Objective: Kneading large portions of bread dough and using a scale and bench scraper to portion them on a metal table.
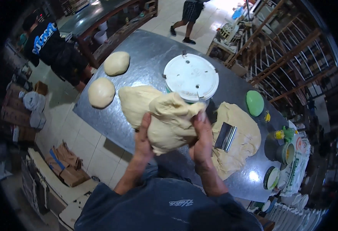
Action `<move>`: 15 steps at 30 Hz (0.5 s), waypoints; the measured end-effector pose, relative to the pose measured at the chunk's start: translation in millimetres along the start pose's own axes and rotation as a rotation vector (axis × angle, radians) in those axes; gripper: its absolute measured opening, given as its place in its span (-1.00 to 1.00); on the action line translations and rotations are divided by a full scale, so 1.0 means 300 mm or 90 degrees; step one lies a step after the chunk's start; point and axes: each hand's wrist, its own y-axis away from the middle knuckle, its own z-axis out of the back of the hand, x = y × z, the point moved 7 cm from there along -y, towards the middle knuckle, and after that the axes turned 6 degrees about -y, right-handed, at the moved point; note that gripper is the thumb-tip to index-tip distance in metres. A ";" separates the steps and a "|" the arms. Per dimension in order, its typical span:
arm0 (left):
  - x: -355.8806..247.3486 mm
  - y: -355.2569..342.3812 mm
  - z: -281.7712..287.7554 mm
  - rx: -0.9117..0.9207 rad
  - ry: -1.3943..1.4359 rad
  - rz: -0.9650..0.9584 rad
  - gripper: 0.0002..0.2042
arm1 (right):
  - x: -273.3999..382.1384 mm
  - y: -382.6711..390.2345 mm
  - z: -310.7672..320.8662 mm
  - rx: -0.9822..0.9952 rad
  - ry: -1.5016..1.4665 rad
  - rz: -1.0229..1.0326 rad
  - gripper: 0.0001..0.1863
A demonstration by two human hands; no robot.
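Both my hands grip a large, soft, folded mass of pale dough (165,123) at the near middle of the metal table. My left hand (144,140) has its fingers round the lower left side, and my right hand (201,136) holds the right side. Beside my right hand a spread slab of dough (244,142) lies on the table, with a metal scraper (226,136) on it. Just behind the held dough is a round white-topped container (191,77). Two smooth dough balls (101,92) (116,63) rest to the left.
The steel table (157,50) carries a green lump (255,103), tins (285,154) and a white sack (298,161) at its right. A person (51,50) stands at upper left, another person's legs (188,23) show behind. Wooden racks (280,50) line the right; cardboard (67,163) lies lower left.
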 end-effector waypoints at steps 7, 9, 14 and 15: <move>0.046 -0.173 0.575 0.010 -0.611 0.135 -0.32 | -0.532 -0.030 0.445 -0.144 0.657 0.000 -0.50; -0.064 -0.134 0.794 -0.478 -0.947 -0.116 -0.15 | -0.580 -0.071 0.424 -0.115 0.611 -0.022 -0.52; 0.343 -0.237 0.817 -0.310 -0.811 -0.017 -0.17 | -0.873 -0.127 0.146 0.130 0.751 0.100 -0.37; 0.434 -0.244 0.936 -0.372 -0.900 -0.047 -0.20 | -0.961 -0.145 0.030 0.201 0.803 0.160 -0.32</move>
